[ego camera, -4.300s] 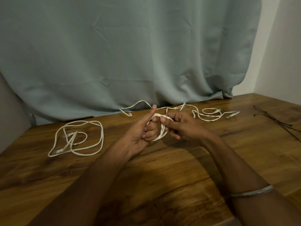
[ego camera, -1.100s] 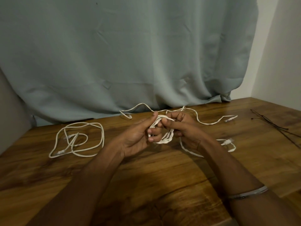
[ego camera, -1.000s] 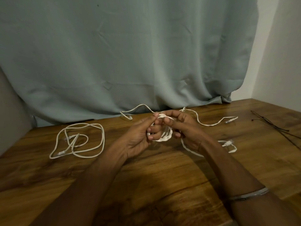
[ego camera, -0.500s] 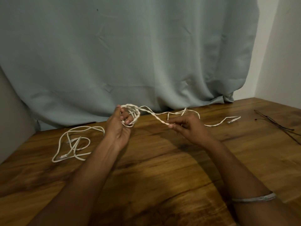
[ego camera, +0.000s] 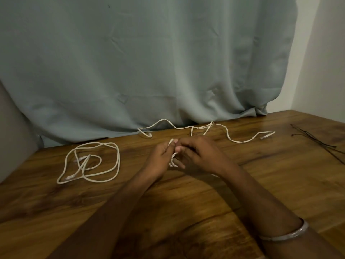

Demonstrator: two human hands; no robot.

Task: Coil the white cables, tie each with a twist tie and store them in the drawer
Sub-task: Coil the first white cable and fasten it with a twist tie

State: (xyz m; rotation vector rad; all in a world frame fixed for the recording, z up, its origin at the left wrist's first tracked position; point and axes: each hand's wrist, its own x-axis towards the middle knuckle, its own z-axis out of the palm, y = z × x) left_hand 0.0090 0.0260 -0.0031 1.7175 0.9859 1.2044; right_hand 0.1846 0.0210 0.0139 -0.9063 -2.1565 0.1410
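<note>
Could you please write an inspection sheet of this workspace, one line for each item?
Surface: wooden table, bare grain visible.
Job's things: loose white cable lying at left; black twist ties at right edge; no drawer seen.
Clutter: nothing seen.
Grippers: left hand and right hand both grip a small coil.
Cables: coil's free tail trails along the table's back.
Surroundings: grey-green curtain, white wall.

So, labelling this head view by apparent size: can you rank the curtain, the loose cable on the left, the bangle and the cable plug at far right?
1. curtain
2. loose cable
3. bangle, nearer the camera
4. cable plug
</note>
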